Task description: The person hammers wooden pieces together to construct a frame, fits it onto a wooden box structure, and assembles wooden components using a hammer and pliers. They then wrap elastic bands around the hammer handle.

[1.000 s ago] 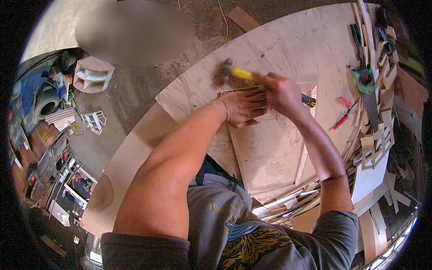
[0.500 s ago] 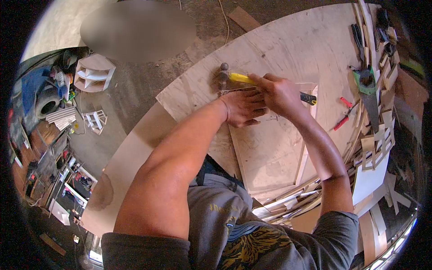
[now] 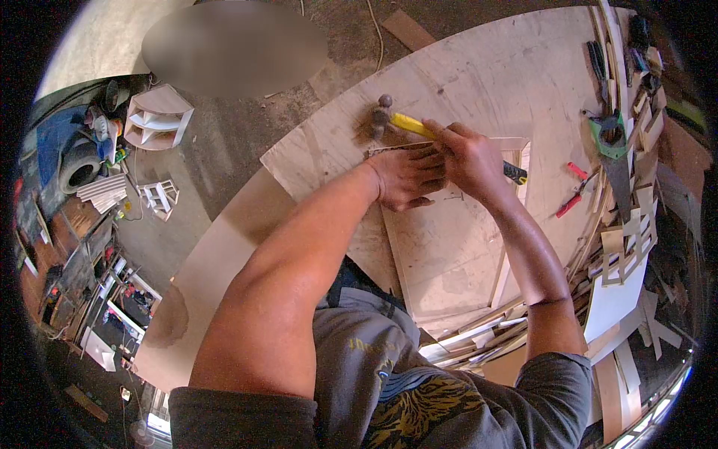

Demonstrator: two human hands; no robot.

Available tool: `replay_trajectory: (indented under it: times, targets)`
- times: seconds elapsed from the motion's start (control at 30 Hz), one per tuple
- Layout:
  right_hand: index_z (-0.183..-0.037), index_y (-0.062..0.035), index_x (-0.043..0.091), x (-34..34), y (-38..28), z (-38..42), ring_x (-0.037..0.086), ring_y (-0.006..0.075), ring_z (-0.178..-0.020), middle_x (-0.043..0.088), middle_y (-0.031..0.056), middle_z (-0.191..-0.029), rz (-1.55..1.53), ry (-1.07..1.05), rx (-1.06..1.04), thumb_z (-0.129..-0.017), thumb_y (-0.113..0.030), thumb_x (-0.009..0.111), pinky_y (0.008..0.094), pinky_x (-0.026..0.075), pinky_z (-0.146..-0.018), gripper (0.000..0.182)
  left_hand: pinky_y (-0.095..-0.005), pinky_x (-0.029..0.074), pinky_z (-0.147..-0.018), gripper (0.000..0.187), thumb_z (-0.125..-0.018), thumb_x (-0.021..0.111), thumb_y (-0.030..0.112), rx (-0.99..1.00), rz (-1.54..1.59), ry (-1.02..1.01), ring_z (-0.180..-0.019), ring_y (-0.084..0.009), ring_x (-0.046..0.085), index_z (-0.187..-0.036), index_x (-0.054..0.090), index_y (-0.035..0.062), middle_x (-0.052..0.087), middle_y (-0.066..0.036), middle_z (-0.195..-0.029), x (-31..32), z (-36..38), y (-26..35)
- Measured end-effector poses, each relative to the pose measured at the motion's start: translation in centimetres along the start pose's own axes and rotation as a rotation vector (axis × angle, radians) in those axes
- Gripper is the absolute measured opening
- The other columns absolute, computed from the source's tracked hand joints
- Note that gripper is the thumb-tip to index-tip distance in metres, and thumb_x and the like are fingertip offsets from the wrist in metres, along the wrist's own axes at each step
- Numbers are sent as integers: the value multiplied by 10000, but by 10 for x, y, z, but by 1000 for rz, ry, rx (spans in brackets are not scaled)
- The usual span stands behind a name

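A hammer with a yellow and black handle (image 3: 410,124) is in my right hand (image 3: 471,161), whose fingers wrap round the handle. Its dark head is over the upper left corner of a thin wooden frame (image 3: 396,258), which lies on a plywood sheet (image 3: 464,75). My left hand (image 3: 407,178) lies flat on that corner, palm down with fingers spread, close to the hammer head. Small nails beside the left fingers are hard to make out.
Red-handled pliers (image 3: 574,191) and a green-handled saw (image 3: 609,142) lie to the right, near stacked wood strips (image 3: 479,337). A small white shelf (image 3: 158,120) stands on the floor at the upper left, near a tyre (image 3: 78,170).
The hammer head has shifted slightly up and to the right, and my right hand has moved a little with it. My left hand stays nearly in place.
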State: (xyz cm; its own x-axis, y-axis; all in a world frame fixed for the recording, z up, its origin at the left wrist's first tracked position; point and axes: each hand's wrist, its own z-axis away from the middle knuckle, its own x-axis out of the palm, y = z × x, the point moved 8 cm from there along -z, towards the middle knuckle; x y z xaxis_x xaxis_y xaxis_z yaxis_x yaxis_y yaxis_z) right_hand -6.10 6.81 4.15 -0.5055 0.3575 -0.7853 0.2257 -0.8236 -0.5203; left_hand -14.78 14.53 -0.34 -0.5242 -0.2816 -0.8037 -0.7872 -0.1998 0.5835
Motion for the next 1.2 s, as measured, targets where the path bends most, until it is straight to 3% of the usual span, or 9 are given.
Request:
replay_trajectory:
  times: [0.1, 0.2, 0.27, 0.47, 0.57, 0.97, 1.07, 1.2]
  targets:
    - [-1312, -208, 690, -4, -8, -5, 691, 325, -757, 686, 90, -892, 66, -35, -114, -879, -120, 655, 449, 555, -648, 443, -523, 171, -1274, 523, -966, 543, 471, -6, 11, -23, -1469, -360, 356, -1346, 618, 120, 497, -146, -1496, 0, 0, 0]
    - [-1301, -203, 696, -10, -5, -11, 690, 328, -765, 687, 87, -891, 13, -36, -55, -883, -132, 650, 453, 555, -655, 426, -519, 159, -1278, 539, -966, 541, 479, -19, -39, -92, -1482, -359, 335, -1373, 605, 131, 483, -146, -1514, -13, -3, 2]
    - [-1290, -202, 701, -8, -6, -14, 690, 327, -769, 687, 87, -889, 15, -45, -134, -880, -130, 654, 453, 554, -659, 419, -517, 151, -1280, 547, -966, 541, 485, -38, -10, -125, -1491, -355, 323, -1386, 596, 138, 472, -146, -1526, -6, -1, 1]
    - [-1264, -200, 715, -10, -5, -22, 692, 331, -781, 684, 86, -882, 42, -70, -179, -864, -99, 656, 445, 555, -677, 416, -508, 180, -1273, 538, -964, 552, 476, -26, -69, -47, -1481, -357, 343, -1390, 594, 150, 492, -136, -1515, -15, -2, 2]
    - [-1264, -199, 716, -15, -6, -24, 693, 333, -783, 684, 86, -881, 51, -57, -166, -871, -91, 649, 443, 555, -681, 414, -503, 203, -1265, 534, -967, 555, 467, -43, -39, -132, -1476, -362, 350, -1398, 588, 154, 491, -129, -1518, -16, -5, 1]
    - [-1288, -204, 704, -14, -9, -26, 696, 334, -798, 691, 97, -897, 86, -88, -142, -876, -104, 630, 438, 557, -687, 430, -523, 209, -1260, 536, -959, 585, 462, -19, -33, -54, -1480, -371, 339, -1399, 589, 156, 463, -135, -1539, -6, 0, 1]
    - [-1291, -214, 701, -13, -13, -27, 697, 333, -804, 693, 93, -900, 102, -111, -182, -870, -106, 626, 437, 559, -691, 441, -517, 224, -1248, 438, -936, 581, 434, 26, -13, 167, -1432, -362, 384, -1240, 625, 122, 514, -145, -1425, -6, 4, 1]
    - [-1282, -225, 706, -17, -11, -26, 697, 334, -802, 697, 80, -905, 91, -58, -145, -830, -95, 624, 440, 563, -696, 477, -524, 220, -1251, 462, -945, 584, 453, -7, -21, 145, -1441, -358, 378, -1290, 611, 148, 500, -133, -1461, -7, 4, 0]
